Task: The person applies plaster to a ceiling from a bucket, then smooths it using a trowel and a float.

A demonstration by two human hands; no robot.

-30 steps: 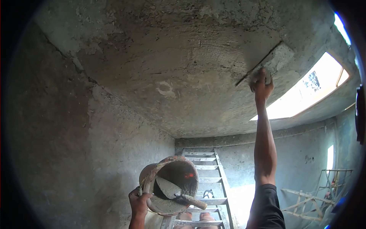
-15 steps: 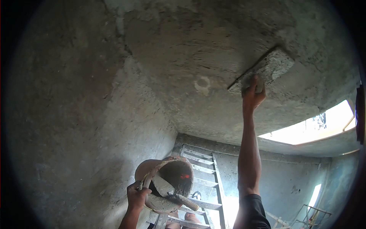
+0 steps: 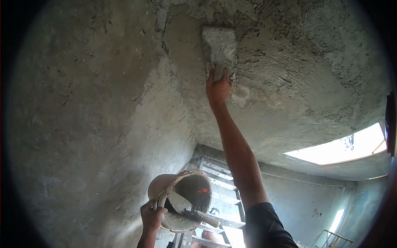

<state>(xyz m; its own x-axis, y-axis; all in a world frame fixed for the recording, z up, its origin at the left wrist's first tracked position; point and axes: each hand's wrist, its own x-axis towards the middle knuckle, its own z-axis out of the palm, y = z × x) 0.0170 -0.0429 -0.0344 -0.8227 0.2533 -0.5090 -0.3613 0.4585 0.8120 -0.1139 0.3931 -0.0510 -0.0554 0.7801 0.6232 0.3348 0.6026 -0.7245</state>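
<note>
My right hand [image 3: 218, 89] is raised overhead, its fingers wrapped round the grip of a plastering float [image 3: 220, 44]. The float's plate is caked with grey mortar and lies against the ceiling [image 3: 285, 68], where the plaster looks wet and streaked. Down low, my left hand [image 3: 152, 215] grips the rim of a mortar-stained bucket [image 3: 161, 186], which is tilted so its mouth shows. Inside the bucket rests a pointed trowel [image 3: 180, 203], its handle sticking out over the lower right rim. Some mortar coats the bucket's inner wall.
A metal ladder [image 3: 225, 197] stands behind and below the bucket. On the left rises a rough plastered wall [image 3: 95, 124]. A bright opening [image 3: 343, 144] lies to the right, and a metal frame [image 3: 337, 237] stands at the lower right.
My right hand has swept the float leftward and up across the ceiling, turning it from slanted to nearly upright in view. The left hand and bucket have barely shifted.
</note>
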